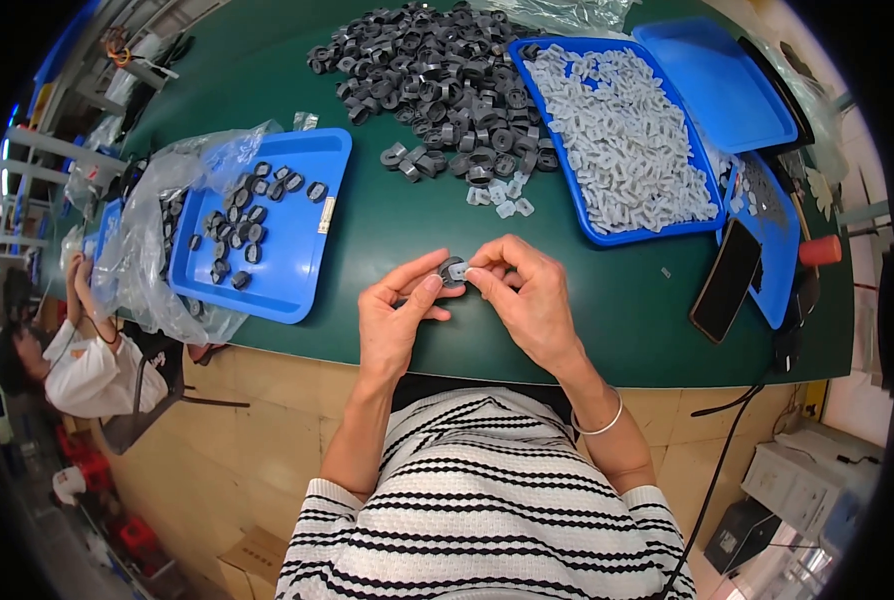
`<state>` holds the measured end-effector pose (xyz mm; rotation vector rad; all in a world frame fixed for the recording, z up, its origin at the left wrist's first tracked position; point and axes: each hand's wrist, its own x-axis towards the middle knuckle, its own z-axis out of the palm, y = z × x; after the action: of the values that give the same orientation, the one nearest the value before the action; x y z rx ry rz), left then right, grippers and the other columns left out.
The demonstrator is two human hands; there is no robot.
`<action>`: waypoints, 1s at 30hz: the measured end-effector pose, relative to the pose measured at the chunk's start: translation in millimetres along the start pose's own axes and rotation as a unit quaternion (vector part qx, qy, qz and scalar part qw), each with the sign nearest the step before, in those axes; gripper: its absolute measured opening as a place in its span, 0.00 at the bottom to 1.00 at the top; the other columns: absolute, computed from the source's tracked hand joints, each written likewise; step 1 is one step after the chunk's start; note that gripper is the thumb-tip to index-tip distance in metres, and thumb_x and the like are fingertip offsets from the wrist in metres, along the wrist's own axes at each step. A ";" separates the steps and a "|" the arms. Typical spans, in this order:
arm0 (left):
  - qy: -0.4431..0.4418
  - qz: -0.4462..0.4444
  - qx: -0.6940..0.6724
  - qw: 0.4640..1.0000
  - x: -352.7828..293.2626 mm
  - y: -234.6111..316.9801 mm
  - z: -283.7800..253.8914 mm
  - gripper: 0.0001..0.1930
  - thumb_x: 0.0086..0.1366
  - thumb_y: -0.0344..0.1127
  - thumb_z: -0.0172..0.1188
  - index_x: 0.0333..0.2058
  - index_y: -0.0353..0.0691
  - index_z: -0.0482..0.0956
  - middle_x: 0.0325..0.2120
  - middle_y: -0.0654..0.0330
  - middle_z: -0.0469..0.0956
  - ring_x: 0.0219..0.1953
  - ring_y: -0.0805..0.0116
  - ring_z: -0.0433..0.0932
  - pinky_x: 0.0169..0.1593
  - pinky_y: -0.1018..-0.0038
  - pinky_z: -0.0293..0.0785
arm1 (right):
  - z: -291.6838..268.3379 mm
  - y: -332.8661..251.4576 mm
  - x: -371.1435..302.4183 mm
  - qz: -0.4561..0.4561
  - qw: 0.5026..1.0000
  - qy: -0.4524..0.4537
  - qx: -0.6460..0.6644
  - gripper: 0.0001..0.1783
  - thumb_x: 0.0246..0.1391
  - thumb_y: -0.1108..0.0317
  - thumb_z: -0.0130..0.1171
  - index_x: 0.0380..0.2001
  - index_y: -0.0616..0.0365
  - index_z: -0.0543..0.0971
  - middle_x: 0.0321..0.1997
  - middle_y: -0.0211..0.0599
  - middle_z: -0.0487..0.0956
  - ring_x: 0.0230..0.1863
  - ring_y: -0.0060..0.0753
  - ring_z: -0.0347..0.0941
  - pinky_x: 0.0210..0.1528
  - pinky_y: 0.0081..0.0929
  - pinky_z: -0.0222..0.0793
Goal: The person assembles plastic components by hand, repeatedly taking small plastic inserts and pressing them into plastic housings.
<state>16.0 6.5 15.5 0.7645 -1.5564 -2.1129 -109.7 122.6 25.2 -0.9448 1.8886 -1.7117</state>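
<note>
Between my hands, above the near part of the green table, is a small round dark grey plastic part (451,273). My left hand (400,312) is closed on it, thumb and fingers pinching its edge. My right hand (523,298) pinches a small translucent white plastic piece (458,270) against the face of the dark part. The fingertips partly cover both. Beyond my hands lie a few loose white pieces (507,196), next to a big heap of round dark grey parts (447,80).
A blue tray (302,270) of dark parts, with a plastic bag (152,240), stands left. On the right are a blue tray (607,238) full of white pieces, another blue tray (717,80), a phone (725,282) and a red cylinder (820,250). Another person (97,370) sits far left.
</note>
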 end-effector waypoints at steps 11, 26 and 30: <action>-0.034 0.005 0.021 0.999 0.7 0.7 -20.2 0.16 0.66 0.30 0.58 0.51 0.31 0.76 0.41 0.52 0.80 0.39 0.64 0.83 0.34 0.79 0.79 | 14.4 -9.6 -0.3 -0.036 0.995 -0.026 -0.090 0.04 0.50 0.78 0.60 0.30 0.64 0.75 0.27 0.39 0.76 0.25 0.31 0.73 0.28 0.26 0.69; -0.001 0.062 0.041 0.997 6.8 3.7 8.4 0.13 0.64 0.24 0.57 0.48 0.29 0.76 0.38 0.54 0.81 0.37 0.72 0.81 0.37 0.80 0.78 | 10.9 12.2 14.3 0.093 0.972 -0.017 0.217 0.06 0.50 0.78 0.63 0.33 0.66 0.77 0.35 0.28 0.73 0.35 0.16 0.67 0.28 0.16 0.66; 0.012 0.071 0.047 0.996 7.8 2.6 9.5 0.13 0.63 0.22 0.58 0.47 0.30 0.77 0.37 0.56 0.81 0.37 0.75 0.80 0.38 0.80 0.78 | 10.8 18.4 15.1 0.119 0.970 -0.031 0.211 0.08 0.49 0.78 0.64 0.34 0.66 0.78 0.37 0.30 0.72 0.36 0.15 0.65 0.30 0.14 0.65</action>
<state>3.9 7.9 18.6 0.6858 -1.6563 -1.9333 -116.1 104.4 7.6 -0.5738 1.4440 -1.8095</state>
